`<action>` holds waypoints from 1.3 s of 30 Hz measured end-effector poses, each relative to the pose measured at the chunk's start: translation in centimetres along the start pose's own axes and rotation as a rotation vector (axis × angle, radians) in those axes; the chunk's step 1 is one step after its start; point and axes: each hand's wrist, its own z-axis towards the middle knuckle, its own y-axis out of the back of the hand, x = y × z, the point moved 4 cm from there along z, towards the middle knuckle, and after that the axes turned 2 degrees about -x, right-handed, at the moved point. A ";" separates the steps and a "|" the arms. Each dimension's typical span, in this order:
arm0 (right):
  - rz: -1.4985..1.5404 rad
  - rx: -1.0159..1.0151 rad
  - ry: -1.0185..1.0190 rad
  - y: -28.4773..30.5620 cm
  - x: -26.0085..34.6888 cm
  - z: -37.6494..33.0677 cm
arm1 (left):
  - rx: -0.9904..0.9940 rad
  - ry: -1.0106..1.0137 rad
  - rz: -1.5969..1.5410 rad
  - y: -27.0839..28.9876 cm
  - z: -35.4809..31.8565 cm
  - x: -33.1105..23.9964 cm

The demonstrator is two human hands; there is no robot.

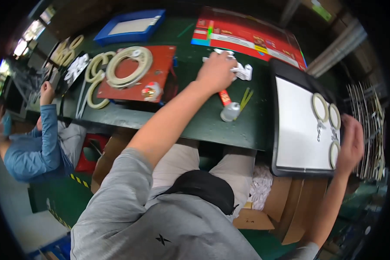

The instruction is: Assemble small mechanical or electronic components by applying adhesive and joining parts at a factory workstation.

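My left hand [217,73] reaches over the green table with its fingers curled down onto crumpled white paper or cloth [243,72], whose material I cannot make out. At the right edge of a black tray [274,149] lined with a white sheet [297,125], my right hand [352,145] is slightly blurred, its fingers stretched out and nothing visible in them. Several pale rings [320,107] lie on the sheet, with small dark squiggly pieces [319,132] beside them. Nearer me than my left hand are a silvery cylinder [230,112], a red strip [224,98] and thin yellow-green sticks [245,99].
A red-brown raised board [162,65] carries a stack of large pale rings [146,71]. Behind it stands a blue bin [100,39]; a red printed sheet [247,37] lies at the back. A rack of thin plates [370,130] stands far right. A co-worker [39,151] sits at left.
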 end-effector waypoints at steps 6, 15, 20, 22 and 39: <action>0.132 0.495 0.007 -23.1 7.6 6.2 | -0.183 0.225 -0.292 1.3 0.7 1.8; 0.123 0.754 -0.249 -36.2 4.5 5.7 | -0.605 0.494 -0.658 6.8 2.2 1.3; 0.269 0.854 -0.104 -36.4 4.7 4.7 | -0.678 0.343 -0.694 13.5 4.1 -1.9; 0.201 0.895 -0.006 -36.5 4.8 4.1 | -0.713 0.217 -0.643 16.3 4.3 -2.2; -0.176 0.657 0.095 -36.9 5.9 4.2 | -0.450 1.060 0.473 37.4 -17.4 40.3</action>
